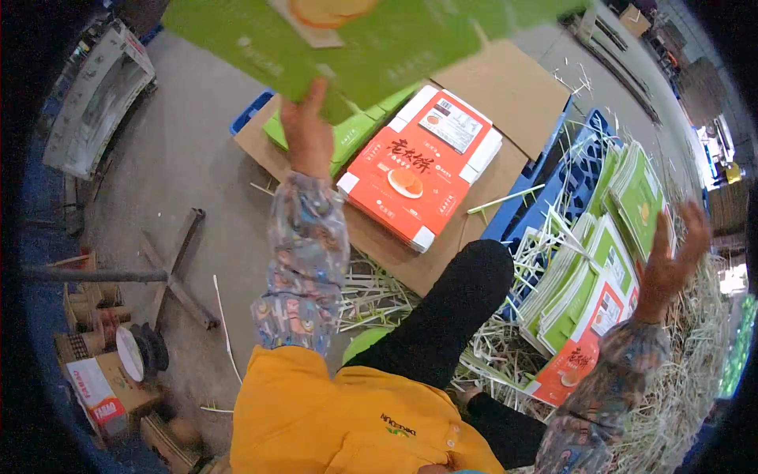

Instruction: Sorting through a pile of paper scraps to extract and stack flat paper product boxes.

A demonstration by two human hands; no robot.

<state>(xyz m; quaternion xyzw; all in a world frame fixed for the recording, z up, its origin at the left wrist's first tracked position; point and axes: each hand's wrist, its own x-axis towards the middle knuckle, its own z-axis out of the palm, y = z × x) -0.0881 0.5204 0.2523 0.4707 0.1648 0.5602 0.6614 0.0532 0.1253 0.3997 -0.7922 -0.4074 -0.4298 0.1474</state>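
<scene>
My left hand point(308, 138) grips the near edge of a large green printed cardboard sheet point(395, 59), thumb on top, and holds it raised at the top of the view. Beneath it, a stack of red-and-white flat printed cartons point(399, 197) lies on brown cardboard point(505, 95). More green printed cartons point(355, 141) lie left of that stack, partly hidden by the raised sheet. On the right, my right hand point(671, 265) is open with its fingers spread, holding nothing. It hovers beside leaning stacks of green cartons point(636, 197), with a red-and-green carton point(564, 367) below.
Blue plastic pallets point(580, 154) sit under and beside the cardboard. Shredded strips point(671, 395) pile up on the right and around my legs. At left, a metal cross-shaped stand point(170, 276) and a brown box point(118, 387) rest on the floor.
</scene>
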